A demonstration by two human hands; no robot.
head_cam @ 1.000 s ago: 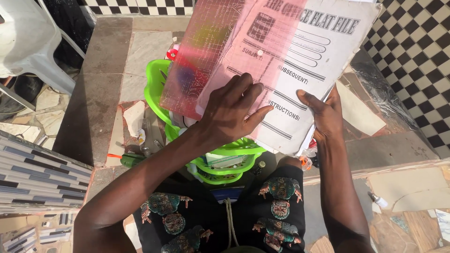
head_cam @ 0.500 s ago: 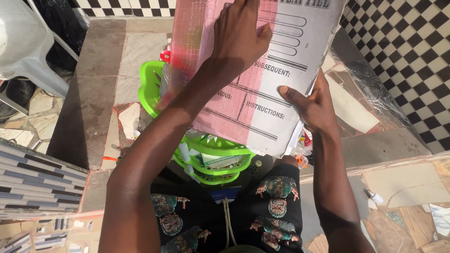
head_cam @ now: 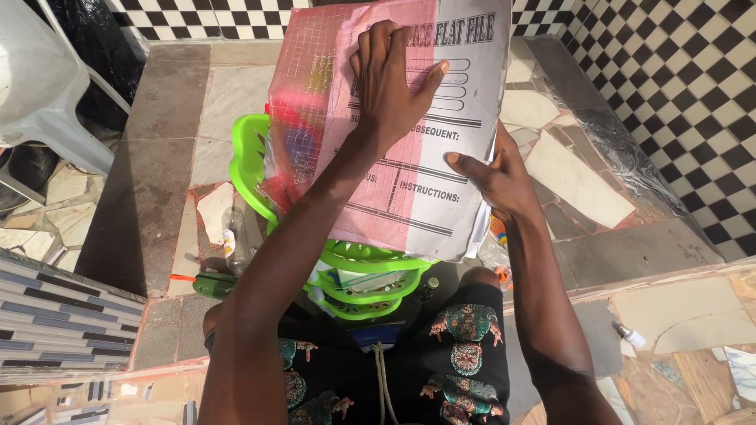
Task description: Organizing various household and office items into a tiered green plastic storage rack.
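Observation:
A pink paper file folder with black printed lines lies tilted over a bright green plastic basket. My left hand presses flat on the upper part of the folder, fingers spread. My right hand grips the folder's right edge, thumb on top. A reddish translucent plastic sheet with a grid sticks out from under the folder on the left. Stacked green basket rims show below the folder, in front of my dark patterned shorts.
The basket stands on a stone-tiled floor. A white plastic chair is at the upper left. Black-and-white checkered tiles run along the right. A small bottle and a green object lie left of the basket.
My left hand slid up from the folder's middle to its upper part. The folder dropped lower in view and lies more squarely over the basket. The right hand kept its hold on the edge.

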